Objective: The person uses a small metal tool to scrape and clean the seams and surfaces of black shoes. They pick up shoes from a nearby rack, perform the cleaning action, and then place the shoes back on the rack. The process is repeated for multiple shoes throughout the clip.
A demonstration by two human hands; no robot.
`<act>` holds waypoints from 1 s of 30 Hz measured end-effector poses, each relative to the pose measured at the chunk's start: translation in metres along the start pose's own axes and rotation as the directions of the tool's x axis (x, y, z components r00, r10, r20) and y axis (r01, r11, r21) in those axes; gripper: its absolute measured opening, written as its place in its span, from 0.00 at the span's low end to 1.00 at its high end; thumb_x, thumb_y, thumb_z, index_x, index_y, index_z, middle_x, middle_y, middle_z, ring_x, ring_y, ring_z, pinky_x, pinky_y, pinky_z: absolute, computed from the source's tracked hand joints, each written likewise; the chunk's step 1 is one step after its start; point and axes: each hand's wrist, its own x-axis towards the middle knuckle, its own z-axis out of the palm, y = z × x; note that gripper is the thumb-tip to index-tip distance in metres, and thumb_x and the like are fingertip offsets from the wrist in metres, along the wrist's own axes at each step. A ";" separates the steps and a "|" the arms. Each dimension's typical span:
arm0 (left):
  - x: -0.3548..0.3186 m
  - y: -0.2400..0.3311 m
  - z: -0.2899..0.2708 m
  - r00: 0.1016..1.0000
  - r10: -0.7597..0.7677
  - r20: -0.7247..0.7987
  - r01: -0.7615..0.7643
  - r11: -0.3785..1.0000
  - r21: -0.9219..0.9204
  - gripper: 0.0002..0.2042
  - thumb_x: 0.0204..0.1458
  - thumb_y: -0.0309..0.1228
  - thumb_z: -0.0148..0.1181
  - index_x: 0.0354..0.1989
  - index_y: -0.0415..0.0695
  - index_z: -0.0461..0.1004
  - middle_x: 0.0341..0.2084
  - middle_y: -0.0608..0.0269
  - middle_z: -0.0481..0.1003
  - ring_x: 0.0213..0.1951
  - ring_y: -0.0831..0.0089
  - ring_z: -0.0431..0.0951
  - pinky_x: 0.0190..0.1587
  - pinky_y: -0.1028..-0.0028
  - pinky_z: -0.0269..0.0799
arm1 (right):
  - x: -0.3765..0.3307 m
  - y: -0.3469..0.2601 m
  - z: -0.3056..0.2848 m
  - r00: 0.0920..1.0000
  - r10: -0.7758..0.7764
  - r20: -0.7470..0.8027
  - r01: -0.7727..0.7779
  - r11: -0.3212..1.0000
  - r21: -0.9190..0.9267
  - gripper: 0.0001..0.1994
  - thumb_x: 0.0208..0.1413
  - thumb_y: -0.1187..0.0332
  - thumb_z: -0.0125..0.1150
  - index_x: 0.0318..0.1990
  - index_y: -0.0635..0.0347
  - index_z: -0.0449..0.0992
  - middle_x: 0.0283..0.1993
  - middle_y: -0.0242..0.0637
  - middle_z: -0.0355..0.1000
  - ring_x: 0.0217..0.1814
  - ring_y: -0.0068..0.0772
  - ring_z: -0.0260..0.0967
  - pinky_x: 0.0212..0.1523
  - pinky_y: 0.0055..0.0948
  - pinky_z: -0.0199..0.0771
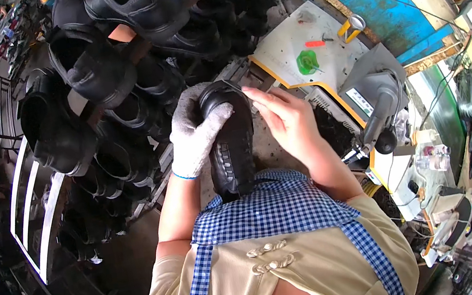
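Note:
My left hand (192, 133), in a white knit glove with a blue cuff edge, is wrapped round a black shoe (232, 148). The shoe stands lengthwise before my chest, its lower end against the blue checked apron (272, 207). On its right side, near the upper end, the fingertips of my bare right hand (287, 113) touch or almost touch the edge. That hand's fingers are stretched out, and I see nothing held in them. The glove hides part of the shoe's left side.
A rack of several black shoes (89, 69) fills the left and far side. At the right stands a white-topped workbench (293, 42) with a green piece (307, 62), a yellow-handled roll (351, 26) and a grey machine (375, 94). White rails (47, 206) stand at the left.

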 end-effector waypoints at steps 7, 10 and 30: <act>0.000 0.006 0.002 0.996 -0.007 0.093 0.008 1.000 -0.014 0.25 0.48 0.31 0.73 0.53 0.37 0.72 0.45 0.59 0.77 0.47 0.73 0.76 0.55 0.71 0.72 | 0.034 -0.002 -0.066 0.919 -0.189 0.346 0.239 0.965 -0.108 0.17 0.51 0.75 0.67 0.50 0.48 0.83 0.30 0.34 0.72 0.24 0.33 0.69 0.25 0.31 0.70; -0.001 0.011 0.007 0.989 -0.009 0.147 0.011 1.000 -0.012 0.25 0.48 0.31 0.73 0.53 0.37 0.72 0.45 0.60 0.77 0.47 0.73 0.76 0.54 0.71 0.72 | 0.049 -0.005 -0.081 0.879 -0.240 0.413 0.328 0.932 -0.157 0.16 0.53 0.72 0.66 0.49 0.45 0.83 0.30 0.32 0.72 0.23 0.33 0.69 0.24 0.32 0.69; 0.002 0.006 0.016 0.982 -0.008 0.191 -0.006 0.997 0.073 0.24 0.46 0.33 0.75 0.50 0.39 0.75 0.43 0.61 0.78 0.45 0.74 0.76 0.52 0.72 0.73 | 0.030 0.012 -0.069 0.930 -0.165 0.329 0.244 0.945 -0.218 0.16 0.54 0.68 0.65 0.50 0.37 0.83 0.30 0.29 0.70 0.22 0.32 0.69 0.23 0.32 0.70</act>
